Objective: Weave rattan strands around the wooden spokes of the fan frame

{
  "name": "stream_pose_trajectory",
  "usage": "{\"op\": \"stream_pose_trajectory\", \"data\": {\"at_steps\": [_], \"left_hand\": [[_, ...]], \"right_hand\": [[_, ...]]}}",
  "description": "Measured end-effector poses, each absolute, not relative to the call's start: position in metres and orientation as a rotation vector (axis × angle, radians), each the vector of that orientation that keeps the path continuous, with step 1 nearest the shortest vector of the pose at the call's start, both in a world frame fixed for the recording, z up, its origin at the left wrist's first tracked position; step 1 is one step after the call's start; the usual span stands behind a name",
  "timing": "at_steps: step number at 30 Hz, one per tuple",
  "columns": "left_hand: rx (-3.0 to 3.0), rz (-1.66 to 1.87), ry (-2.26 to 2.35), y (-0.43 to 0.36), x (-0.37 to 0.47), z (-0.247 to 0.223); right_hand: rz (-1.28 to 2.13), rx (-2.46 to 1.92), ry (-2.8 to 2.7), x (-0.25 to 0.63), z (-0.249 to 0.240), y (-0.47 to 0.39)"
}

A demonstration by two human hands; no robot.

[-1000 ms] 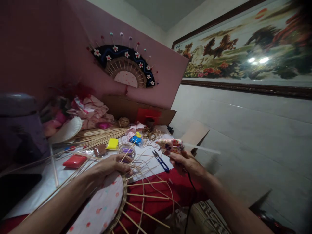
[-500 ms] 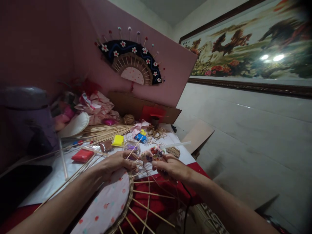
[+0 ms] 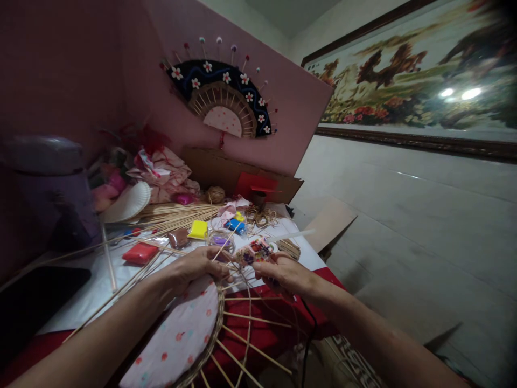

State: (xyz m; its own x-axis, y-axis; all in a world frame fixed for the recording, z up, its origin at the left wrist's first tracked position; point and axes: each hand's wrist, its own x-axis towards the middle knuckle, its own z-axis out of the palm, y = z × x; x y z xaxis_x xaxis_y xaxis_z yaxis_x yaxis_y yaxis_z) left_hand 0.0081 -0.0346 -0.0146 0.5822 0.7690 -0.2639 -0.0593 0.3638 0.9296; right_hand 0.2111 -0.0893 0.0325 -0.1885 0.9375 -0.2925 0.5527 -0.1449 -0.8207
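the person's left hand (image 3: 205,265) is closed around the upper edge of a rounded fan panel (image 3: 177,337), pinching near its thin sticks (image 3: 256,319). the panel, spotted fabric with a braided rim, is tilted at the front of the worktop (image 3: 319,258). the right hand (image 3: 285,272) grips a flower-patterned glue gun (image 3: 254,252), a pale glue stick (image 3: 293,235) jutting from its back; its nozzle end is close to the left fingers, but contact cannot be told. beyond lie a yellow packet (image 3: 198,230), a red packet (image 3: 140,253) and a blue packet (image 3: 235,226).

Framed horse picture (image 3: 388,75) on pale wall (image 3: 424,215).
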Motion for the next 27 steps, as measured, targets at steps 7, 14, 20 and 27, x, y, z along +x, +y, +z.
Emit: {"op": "stream_pose_trajectory", "data": {"at_steps": [7, 14, 20, 27], "left_hand": [[1.031, 0.601, 0.752, -0.0336, 0.0082, -0.0169], [1.079, 0.601, 0.766, -0.0319, 0.0076, -0.0201], [1.099, 0.602, 0.761, -0.0324, 0.0071, -0.0185], [1.104, 0.59, 0.773, -0.0334, 0.0075, -0.0177]], "right_hand": [[1.256, -1.715, -1.696, 0.2107, 0.0312, -0.09], [1.284, -1.714, -1.683, 0.2088, 0.0329, -0.0908], [1.26, -1.723, -1.709, 0.2075, 0.0354, -0.092], [1.257, -1.718, -1.712, 0.2113, 0.0325, -0.0915]]}}
